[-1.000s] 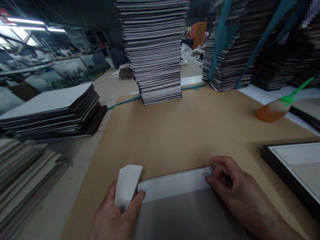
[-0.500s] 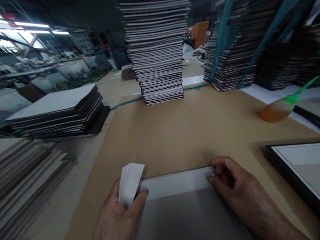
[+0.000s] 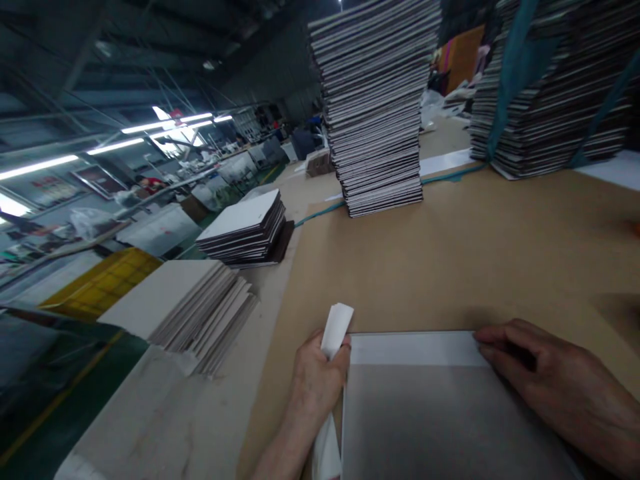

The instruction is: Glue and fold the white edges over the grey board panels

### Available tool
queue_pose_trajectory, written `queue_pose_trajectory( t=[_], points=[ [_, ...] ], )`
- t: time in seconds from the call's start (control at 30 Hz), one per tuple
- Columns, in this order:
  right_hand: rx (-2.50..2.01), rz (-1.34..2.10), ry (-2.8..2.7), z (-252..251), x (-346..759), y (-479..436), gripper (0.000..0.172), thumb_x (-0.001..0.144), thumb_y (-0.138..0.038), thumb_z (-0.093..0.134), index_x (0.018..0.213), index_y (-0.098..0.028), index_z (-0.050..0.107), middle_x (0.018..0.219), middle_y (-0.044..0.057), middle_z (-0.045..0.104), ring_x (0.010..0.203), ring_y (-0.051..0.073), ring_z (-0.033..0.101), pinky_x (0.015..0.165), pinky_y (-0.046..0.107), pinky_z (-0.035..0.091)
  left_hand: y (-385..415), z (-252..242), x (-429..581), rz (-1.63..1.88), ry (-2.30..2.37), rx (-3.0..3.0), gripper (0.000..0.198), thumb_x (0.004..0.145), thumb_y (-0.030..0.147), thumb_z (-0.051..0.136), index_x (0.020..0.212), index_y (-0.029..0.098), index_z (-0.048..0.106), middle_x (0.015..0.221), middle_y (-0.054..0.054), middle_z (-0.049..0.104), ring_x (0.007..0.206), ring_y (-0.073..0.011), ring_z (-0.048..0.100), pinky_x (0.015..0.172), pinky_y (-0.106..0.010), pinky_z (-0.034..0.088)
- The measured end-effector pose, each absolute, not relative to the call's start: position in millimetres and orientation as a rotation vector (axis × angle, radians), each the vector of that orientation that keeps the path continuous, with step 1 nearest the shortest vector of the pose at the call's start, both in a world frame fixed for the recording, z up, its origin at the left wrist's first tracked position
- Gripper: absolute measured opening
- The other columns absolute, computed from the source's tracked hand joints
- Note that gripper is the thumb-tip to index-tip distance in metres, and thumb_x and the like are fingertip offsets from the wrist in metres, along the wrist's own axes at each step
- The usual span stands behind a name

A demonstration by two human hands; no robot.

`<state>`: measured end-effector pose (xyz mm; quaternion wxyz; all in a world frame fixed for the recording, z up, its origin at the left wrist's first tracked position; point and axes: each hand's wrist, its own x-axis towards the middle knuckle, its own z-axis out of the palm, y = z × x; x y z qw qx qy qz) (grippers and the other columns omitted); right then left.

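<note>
1. Gray panel (image 3: 430,427), lying flat at the lower center-right of the frame and running past the bottom edge; a white band (image 3: 415,349) borders its upper edge.
2. Left hand (image 3: 317,377), lower center, at the panel's upper left corner. It is closed around a bundle of white paper strips (image 3: 338,327), whose upper ends rise above the thumb and whose lower ends hang out below the wrist.
3. Right hand (image 3: 560,383), lower right, at the panel's upper right corner. Thumb and index finger are drawn to a narrow pinch on the corner; the remaining fingers are largely hidden.
4. Brown paper sheet (image 3: 450,260), spread beneath panel and hands across the center and right of the frame.
5. Tall stack of thin boards (image 3: 377,120), upper center, with light and dark edges alternating.
6. Second board stack (image 3: 550,127), upper right, crossed by a teal strap (image 3: 513,73).
7. Low stack of white-topped boards (image 3: 243,220), left of center.
8. Stack of gray boards (image 3: 165,300), nearer, at middle left, its edges uneven.
9. Yellow crate (image 3: 107,283), far left, beyond the tabletop (image 3: 210,427).
10. Tube lights (image 3: 115,147), upper left background.
</note>
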<state>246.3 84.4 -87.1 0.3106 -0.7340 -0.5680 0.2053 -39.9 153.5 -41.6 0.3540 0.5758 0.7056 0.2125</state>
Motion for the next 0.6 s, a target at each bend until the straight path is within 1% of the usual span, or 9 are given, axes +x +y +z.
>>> queue_pose_trajectory(
  t=[0.1,0.17,0.23,0.3,0.37,0.43,0.47,0.53,0.6],
  points=[
    [-1.908,0.374,-1.574,-84,248,82,0.028,0.082,-0.043,0.048,0.081,-0.024,0.069,0.084,0.004,0.070,0.070,0.021,0.068,0.064,0.036,0.055,155,-44,-48,0.650,1.833,1.617,0.021,0.083,0.032,0.056,0.083,0.013,0.065,0.055,0.002,0.057,0.040,-0.0125,0.050,0.040,-0.023,0.037],
    [-1.838,0.171,-1.654,-80,245,79,0.027,0.086,-0.037,0.046,0.086,-0.022,0.068,0.090,0.006,0.070,0.076,0.022,0.068,0.069,0.038,0.056,154,-47,-53,0.740,1.788,1.717,0.022,0.085,0.029,0.052,0.087,0.012,0.066,0.064,-0.002,0.063,0.048,-0.0146,0.058,0.047,-0.024,0.044],
    [-1.704,0.012,-1.795,-78,239,76,0.033,0.092,-0.035,0.042,0.096,-0.018,0.070,0.100,0.009,0.071,0.091,0.024,0.067,0.082,0.043,0.056,151,-48,-55,0.784,1.676,1.827,0.023,0.086,0.023,0.048,0.090,0.014,0.069,0.083,-0.006,0.069,0.073,-0.0168,0.067,0.068,-0.025,0.052],
    [-1.586,-0.060,-1.981,-78,229,75,0.040,0.096,-0.037,0.040,0.110,-0.014,0.070,0.115,0.012,0.070,0.108,0.028,0.063,0.094,0.048,0.053,145,-47,-55,0.766,1.521,1.948,0.026,0.081,0.013,0.048,0.092,0.018,0.072,0.103,-0.005,0.071,0.098,-0.0166,0.066,0.090,-0.026,0.050],
    [-1.610,-0.087,-2.115,-80,221,73,0.048,0.096,-0.041,0.041,0.122,-0.010,0.067,0.129,0.014,0.064,0.120,0.031,0.058,0.101,0.051,0.049,138,-41,-56,0.666,1.404,2.090,0.041,0.071,0.002,0.048,0.097,0.021,0.074,0.116,-0.003,0.069,0.110,-0.0166,0.063,0.101,-0.027,0.045],
    [-1.754,-0.107,-2.129,-81,218,67,0.055,0.096,-0.043,0.040,0.128,-0.004,0.063,0.135,0.018,0.059,0.125,0.034,0.055,0.105,0.053,0.046,129,-32,-59,0.568,1.371,2.219,0.052,0.067,-0.002,0.044,0.103,0.021,0.073,0.122,-0.004,0.068,0.113,-0.0176,0.062,0.104,-0.030,0.043],
    [-1.834,-0.115,-2.097,-81,219,61,0.058,0.096,-0.043,0.039,0.128,-0.002,0.062,0.136,0.020,0.057,0.126,0.035,0.054,0.106,0.054,0.045,122,-27,-62,0.538,1.395,2.260,0.052,0.069,-0.001,0.043,0.105,0.021,0.072,0.121,-0.005,0.068,0.112,-0.0185,0.062,0.103,-0.031,0.043],
    [-1.899,-0.123,-2.047,-78,223,43,0.061,0.096,-0.046,0.037,0.128,0.000,0.062,0.136,0.022,0.056,0.126,0.036,0.054,0.106,0.053,0.045,104,-18,-72,0.524,1.509,2.232,0.041,0.080,0.006,0.040,0.102,0.019,0.072,0.109,-0.008,0.071,0.104,-0.0206,0.064,0.096,-0.033,0.047],
    [-1.801,-0.125,-2.095,-74,225,18,0.063,0.094,-0.051,0.041,0.131,-0.003,0.060,0.139,0.021,0.053,0.126,0.036,0.053,0.102,0.052,0.050,78,-11,-82,0.517,1.650,2.053,0.031,0.089,0.025,0.042,0.094,0.018,0.072,0.090,-0.007,0.072,0.087,-0.0227,0.066,0.084,-0.033,0.051]
  ],
)
